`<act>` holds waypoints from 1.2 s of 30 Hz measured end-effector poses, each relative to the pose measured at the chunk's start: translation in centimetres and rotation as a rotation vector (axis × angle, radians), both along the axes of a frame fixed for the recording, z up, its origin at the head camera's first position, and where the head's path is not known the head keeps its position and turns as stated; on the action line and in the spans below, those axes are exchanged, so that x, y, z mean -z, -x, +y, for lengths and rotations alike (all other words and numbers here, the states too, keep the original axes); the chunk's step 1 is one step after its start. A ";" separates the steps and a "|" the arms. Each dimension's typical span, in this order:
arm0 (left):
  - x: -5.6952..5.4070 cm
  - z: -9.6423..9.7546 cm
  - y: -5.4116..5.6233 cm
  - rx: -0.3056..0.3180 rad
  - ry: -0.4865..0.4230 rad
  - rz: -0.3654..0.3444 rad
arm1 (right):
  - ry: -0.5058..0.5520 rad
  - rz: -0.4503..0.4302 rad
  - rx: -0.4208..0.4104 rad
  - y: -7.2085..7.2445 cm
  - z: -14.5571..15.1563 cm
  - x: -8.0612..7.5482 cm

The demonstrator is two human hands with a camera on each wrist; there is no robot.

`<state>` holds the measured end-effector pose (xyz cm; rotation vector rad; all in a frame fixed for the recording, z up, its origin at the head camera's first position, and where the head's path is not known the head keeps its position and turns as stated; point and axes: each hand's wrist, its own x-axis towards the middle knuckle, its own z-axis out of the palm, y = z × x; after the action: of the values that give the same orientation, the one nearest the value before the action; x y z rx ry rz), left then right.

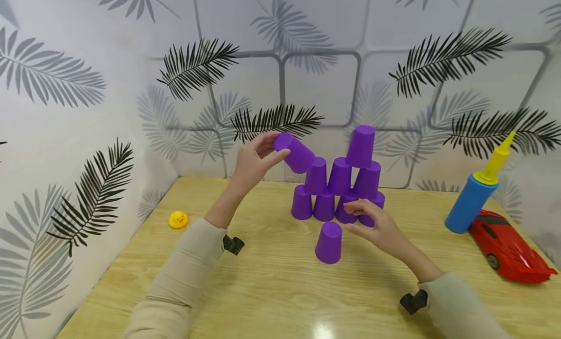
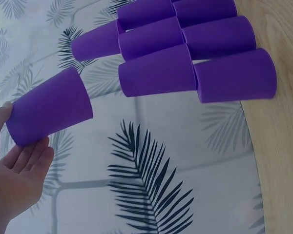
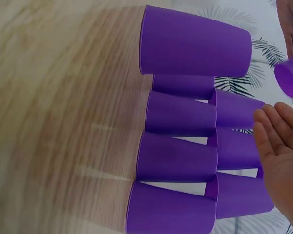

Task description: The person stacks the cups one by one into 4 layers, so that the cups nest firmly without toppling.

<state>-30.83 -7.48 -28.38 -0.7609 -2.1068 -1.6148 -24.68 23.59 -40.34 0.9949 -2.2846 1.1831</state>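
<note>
My left hand (image 1: 252, 163) grips a purple cup (image 1: 299, 156) near its closed end, tilted in the air by the upper left of a cup stack. In the left wrist view that cup (image 2: 51, 107) sits between thumb and fingers, apart from the stacked ones. The stack has a bottom row of upside-down purple cups (image 1: 301, 202), three in the second row (image 1: 339, 176), and one top cup (image 1: 362, 146) on the right. My right hand (image 1: 381, 229), fingers loosely bent and holding nothing, hovers before the stack's lower right. A single upside-down cup (image 1: 328, 242) stands in front.
A yellow rubber duck (image 1: 178, 219) sits at the table's left. On the right, a blue and yellow hand pump (image 1: 473, 197) stands tilted against a red toy car (image 1: 510, 246). A leaf-patterned wall (image 1: 315, 95) rises behind the wooden table (image 1: 271, 295).
</note>
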 end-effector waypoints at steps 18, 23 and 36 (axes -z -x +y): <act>0.2 5.8 4.8 0.008 0.006 -0.017 | -0.193 -0.208 0.051 -0.1 -1.5 1.5; 0.3 6.3 5.2 0.036 0.035 -0.034 | -0.177 -0.219 0.033 0.0 -1.6 1.5; -0.2 7.7 6.2 0.033 0.191 -0.030 | -0.158 -0.238 0.022 -0.4 -1.7 1.4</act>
<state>-37.02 0.18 -28.15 -0.8399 -2.3061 -1.4642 -24.32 21.89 -41.71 0.9227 -2.6027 1.1825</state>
